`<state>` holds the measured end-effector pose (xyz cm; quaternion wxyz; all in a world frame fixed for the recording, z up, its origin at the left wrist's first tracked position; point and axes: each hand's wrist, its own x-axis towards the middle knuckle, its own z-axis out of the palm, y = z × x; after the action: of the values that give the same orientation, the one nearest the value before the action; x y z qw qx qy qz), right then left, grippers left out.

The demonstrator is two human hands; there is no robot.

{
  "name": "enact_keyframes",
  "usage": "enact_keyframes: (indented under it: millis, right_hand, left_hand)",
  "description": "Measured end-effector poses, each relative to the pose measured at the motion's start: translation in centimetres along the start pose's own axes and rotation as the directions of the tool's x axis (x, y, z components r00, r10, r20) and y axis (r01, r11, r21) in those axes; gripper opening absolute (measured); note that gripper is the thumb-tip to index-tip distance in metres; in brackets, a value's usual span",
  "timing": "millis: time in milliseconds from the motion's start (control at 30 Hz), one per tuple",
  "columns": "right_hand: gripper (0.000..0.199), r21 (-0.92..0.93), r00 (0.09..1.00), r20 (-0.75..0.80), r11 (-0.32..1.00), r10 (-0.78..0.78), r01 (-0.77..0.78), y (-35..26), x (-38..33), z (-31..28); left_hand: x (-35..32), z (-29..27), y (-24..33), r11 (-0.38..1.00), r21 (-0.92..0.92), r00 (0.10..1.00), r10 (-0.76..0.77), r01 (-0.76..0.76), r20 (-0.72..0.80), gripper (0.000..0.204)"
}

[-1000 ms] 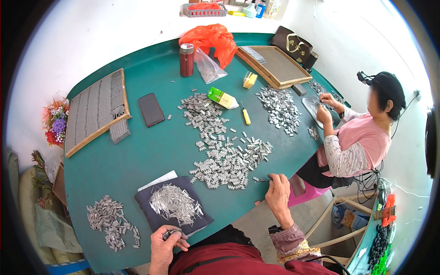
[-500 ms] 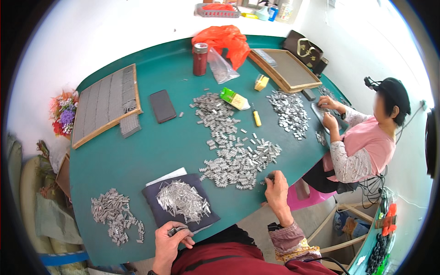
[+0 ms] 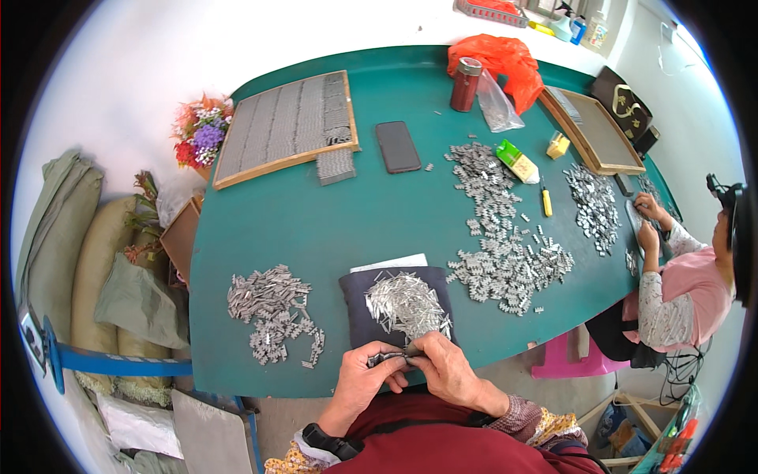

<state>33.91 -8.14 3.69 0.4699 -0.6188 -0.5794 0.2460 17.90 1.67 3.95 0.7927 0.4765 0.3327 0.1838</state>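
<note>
In front of my body, at the near edge of the green table (image 3: 268, 217), my two hands meet. My left hand (image 3: 365, 385) is closed around a short strip of small dark grey metal pieces (image 3: 384, 359). Thumb and fingers of my right hand (image 3: 452, 373) pinch at the strip's right end, and the fingertips hide most of what they hold. Just beyond the hands, a pile of thin silvery pins (image 3: 404, 304) lies on a dark folded cloth (image 3: 357, 304). To the left is a heap of grey toothed metal pieces (image 3: 272, 312).
A larger heap of toothed pieces (image 3: 513, 265) spreads to the right. Farther back are a wood-framed tray of grey strips (image 3: 288, 118), a phone (image 3: 397, 147), a yellow-handled screwdriver (image 3: 546, 202) and a red tumbler (image 3: 466, 84). A co-worker (image 3: 683, 284) handles pieces at the right.
My right hand has come from the right-hand heap to meet my left hand before the cloth. The view has swung left, so the table appears farther right.
</note>
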Motion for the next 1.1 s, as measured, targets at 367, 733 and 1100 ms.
enact_keyframes:
  millis: [367,733,1100]
  right_hand:
    - [0.021,-0.074,0.998,-0.026,0.996,-0.059,0.057,-0.9,0.7,2.0]
    - [0.018,-0.087,0.991,-0.13,0.996,-0.015,0.004,-1.2,0.6,3.5]
    - [0.018,-0.086,0.991,-0.132,0.996,0.002,-0.014,-0.8,1.3,1.7]
  left_hand:
    - [-0.7,-1.2,-0.1,0.997,-0.065,0.999,0.032,-0.034,-0.029,0.009]
    - [-0.6,-1.3,-0.7,0.984,-0.164,0.997,0.066,-0.07,-0.028,0.01]
    - [-0.4,-1.4,-1.1,0.981,-0.173,0.99,0.067,-0.088,-0.123,0.01]
